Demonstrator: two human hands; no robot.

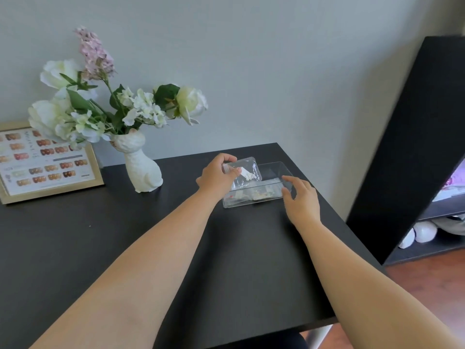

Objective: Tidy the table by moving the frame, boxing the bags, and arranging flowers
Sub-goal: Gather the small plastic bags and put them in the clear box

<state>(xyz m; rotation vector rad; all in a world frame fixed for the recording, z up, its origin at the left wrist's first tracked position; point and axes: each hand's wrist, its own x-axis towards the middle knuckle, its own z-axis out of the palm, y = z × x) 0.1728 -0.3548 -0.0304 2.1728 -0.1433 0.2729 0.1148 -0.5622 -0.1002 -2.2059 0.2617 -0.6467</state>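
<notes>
My left hand (217, 175) grips a small clear bag (247, 173) with white bits inside, held tilted over the left end of a clear plastic box (278, 170). Other small bags (261, 193) lie in the box near its front wall. My right hand (300, 199) rests at the box's right front corner, fingers spread and touching its edge. A gold frame (54, 190) with a colour chart leans against the wall at the far left. White and pink flowers (100, 102) stand in a white cat-shaped vase (143, 170) beside the frame.
The black table (125, 235) ends just right of the box and near my body. A tall black shelf unit (407, 147) stands to the right, with white objects (420, 234) on its low shelf. Wooden floor shows beyond the table edge.
</notes>
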